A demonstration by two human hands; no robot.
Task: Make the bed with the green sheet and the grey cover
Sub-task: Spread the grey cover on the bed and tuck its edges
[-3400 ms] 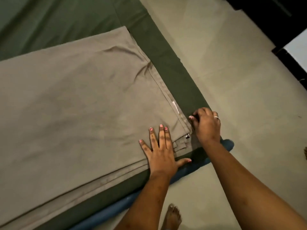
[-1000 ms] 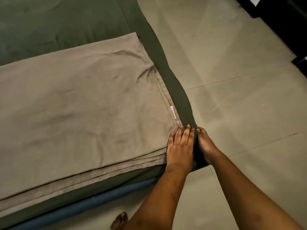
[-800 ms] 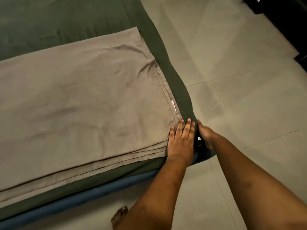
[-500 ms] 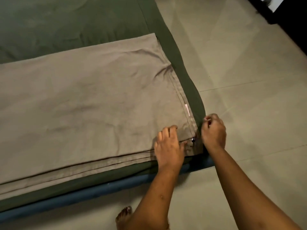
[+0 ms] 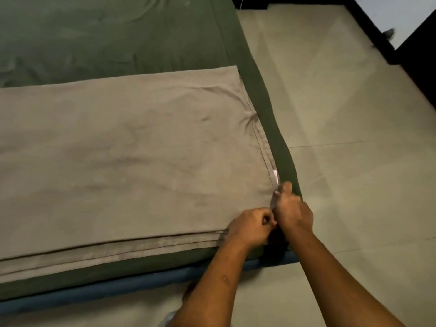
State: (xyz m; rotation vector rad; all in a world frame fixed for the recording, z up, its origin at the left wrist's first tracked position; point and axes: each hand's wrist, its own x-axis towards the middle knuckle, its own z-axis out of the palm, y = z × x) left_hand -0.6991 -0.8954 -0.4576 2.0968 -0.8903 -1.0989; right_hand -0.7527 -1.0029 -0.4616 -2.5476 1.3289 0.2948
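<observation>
Folded grey cover (image 5: 129, 161) on green sheet (image 5: 106, 38)

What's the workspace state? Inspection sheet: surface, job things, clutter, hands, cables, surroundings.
Surface: low blue-edged mattress on the floor.
Job's things: green sheet spread over the mattress; grey cover folded in layers on it, small white tag on its right edge.
Clutter: nothing seen.
Hands: left hand grips the cover's near right corner; right hand pinches its right edge by the tag.
Cables: nothing seen.
Surroundings: tiled floor; dark furniture at far right.
</observation>
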